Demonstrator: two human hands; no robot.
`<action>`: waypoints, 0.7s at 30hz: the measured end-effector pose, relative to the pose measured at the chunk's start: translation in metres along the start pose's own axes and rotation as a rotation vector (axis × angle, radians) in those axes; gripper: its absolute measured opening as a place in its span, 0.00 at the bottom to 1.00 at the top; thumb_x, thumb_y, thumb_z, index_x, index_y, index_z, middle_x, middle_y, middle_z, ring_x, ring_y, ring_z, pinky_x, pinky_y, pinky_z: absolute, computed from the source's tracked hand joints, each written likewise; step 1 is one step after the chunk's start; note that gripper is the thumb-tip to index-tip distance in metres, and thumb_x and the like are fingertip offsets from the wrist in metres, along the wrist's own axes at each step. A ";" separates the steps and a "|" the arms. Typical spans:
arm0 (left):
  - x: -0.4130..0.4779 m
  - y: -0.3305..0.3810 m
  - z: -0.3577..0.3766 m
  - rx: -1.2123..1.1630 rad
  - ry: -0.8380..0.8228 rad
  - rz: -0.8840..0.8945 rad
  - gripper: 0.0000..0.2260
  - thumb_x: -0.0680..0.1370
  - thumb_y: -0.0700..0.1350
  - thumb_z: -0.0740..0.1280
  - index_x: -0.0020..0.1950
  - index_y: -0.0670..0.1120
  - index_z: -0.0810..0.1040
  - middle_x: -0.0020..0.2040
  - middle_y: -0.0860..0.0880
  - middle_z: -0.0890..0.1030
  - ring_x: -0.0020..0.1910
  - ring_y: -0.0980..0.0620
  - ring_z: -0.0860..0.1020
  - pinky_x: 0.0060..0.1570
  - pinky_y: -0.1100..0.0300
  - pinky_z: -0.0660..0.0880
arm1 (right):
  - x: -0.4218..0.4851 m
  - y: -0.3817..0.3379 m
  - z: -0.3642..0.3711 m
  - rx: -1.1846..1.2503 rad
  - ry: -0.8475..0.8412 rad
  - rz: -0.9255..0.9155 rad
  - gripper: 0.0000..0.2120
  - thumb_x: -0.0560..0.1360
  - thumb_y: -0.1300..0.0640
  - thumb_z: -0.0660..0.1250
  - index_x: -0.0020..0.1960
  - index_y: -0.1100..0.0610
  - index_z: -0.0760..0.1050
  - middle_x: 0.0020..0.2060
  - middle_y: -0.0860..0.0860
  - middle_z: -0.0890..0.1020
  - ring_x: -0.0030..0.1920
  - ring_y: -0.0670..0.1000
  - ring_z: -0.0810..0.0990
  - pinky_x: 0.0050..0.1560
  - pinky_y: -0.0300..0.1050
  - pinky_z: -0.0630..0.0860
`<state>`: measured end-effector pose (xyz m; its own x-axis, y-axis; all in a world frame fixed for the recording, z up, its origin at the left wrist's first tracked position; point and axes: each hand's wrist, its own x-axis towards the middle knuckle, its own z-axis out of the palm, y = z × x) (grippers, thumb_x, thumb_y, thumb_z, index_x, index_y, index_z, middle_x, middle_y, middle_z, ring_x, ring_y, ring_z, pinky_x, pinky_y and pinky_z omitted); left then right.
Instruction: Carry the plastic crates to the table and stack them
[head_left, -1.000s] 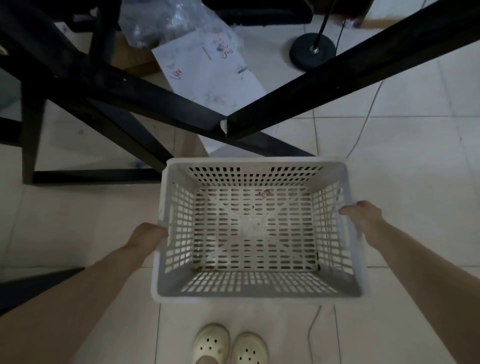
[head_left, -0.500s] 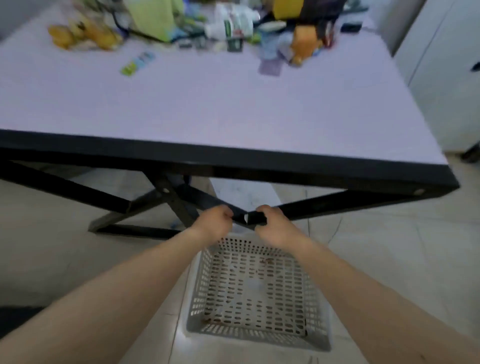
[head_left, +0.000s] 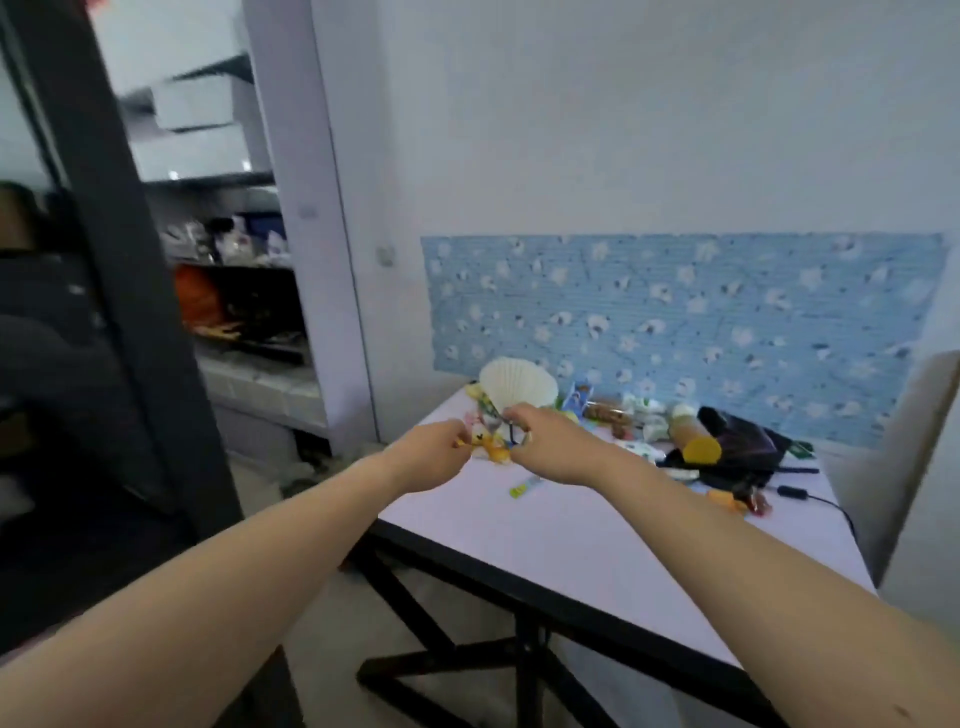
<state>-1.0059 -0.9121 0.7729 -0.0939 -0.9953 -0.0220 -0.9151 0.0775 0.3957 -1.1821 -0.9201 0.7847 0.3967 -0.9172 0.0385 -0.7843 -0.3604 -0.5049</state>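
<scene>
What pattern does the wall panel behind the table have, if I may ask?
The panel is light blue with white flowers; head view.

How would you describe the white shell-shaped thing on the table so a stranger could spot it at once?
Find the blue flowered panel on the wall, then the pale table below it, with clutter along its wall side. At the left end of that clutter stands the white shell-shaped thing. It alone is white, ribbed and half-round; its neighbours are small and colourful.

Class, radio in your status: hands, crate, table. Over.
Left hand, right hand raised together, fingers curled, grip unclear. Crate not in view. Clutter at far end of table.
</scene>
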 end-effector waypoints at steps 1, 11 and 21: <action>-0.018 -0.005 -0.036 0.014 0.058 -0.011 0.16 0.80 0.46 0.57 0.67 0.47 0.72 0.65 0.46 0.77 0.63 0.45 0.75 0.60 0.57 0.71 | 0.000 -0.035 -0.019 -0.016 0.036 -0.051 0.26 0.76 0.57 0.63 0.73 0.55 0.64 0.70 0.58 0.70 0.66 0.57 0.72 0.62 0.45 0.70; -0.282 -0.130 -0.234 0.067 0.378 -0.250 0.15 0.80 0.47 0.58 0.66 0.50 0.74 0.62 0.49 0.78 0.59 0.49 0.76 0.55 0.58 0.72 | -0.067 -0.330 0.013 0.003 -0.024 -0.464 0.23 0.79 0.55 0.60 0.73 0.52 0.64 0.68 0.55 0.71 0.66 0.55 0.73 0.60 0.45 0.70; -0.576 -0.304 -0.278 0.037 0.501 -0.649 0.16 0.79 0.43 0.59 0.65 0.46 0.75 0.63 0.45 0.78 0.62 0.48 0.75 0.62 0.55 0.70 | -0.155 -0.578 0.189 0.004 -0.273 -0.776 0.24 0.77 0.53 0.62 0.72 0.47 0.64 0.69 0.54 0.69 0.67 0.56 0.72 0.62 0.48 0.71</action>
<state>-0.5649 -0.3781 0.9203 0.6372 -0.7494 0.1801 -0.7401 -0.5298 0.4142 -0.6999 -0.5375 0.9072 0.9277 -0.3338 0.1672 -0.2378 -0.8737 -0.4245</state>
